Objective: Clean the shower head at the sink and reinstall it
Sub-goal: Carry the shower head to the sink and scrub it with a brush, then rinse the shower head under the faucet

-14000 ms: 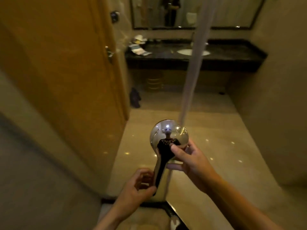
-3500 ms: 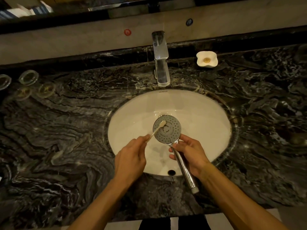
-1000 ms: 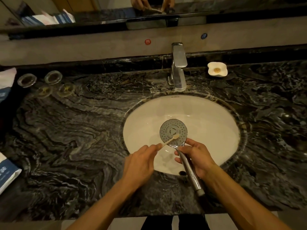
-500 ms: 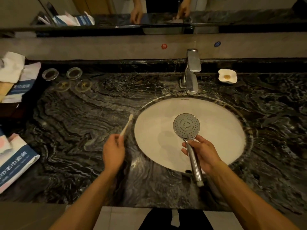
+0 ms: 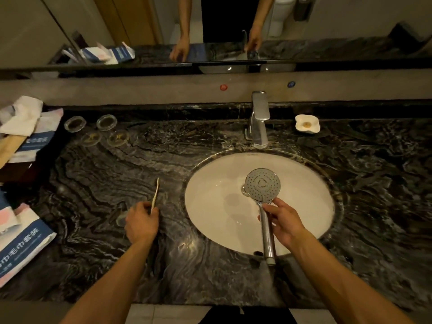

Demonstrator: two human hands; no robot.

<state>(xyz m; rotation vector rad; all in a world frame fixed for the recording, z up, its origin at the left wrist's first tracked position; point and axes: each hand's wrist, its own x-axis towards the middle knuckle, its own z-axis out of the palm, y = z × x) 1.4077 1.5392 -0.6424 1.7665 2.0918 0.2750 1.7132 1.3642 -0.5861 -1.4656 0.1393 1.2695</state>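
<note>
Now we grip the shower head by its handle in our right hand over the sink at centre right, left hand pinching the toothbrush above the counter; scrubbing looks paused, likely rinsing next under the faucet.

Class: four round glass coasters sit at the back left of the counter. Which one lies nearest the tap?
The back-row right coaster; the other three lie farther left or nearer the front edge, away from the tap.

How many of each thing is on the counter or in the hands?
Shower head: 1
Toothbrush: 1
Faucet: 1
Soap dish: 1
Round glass coasters: 4
Total: 8
</note>
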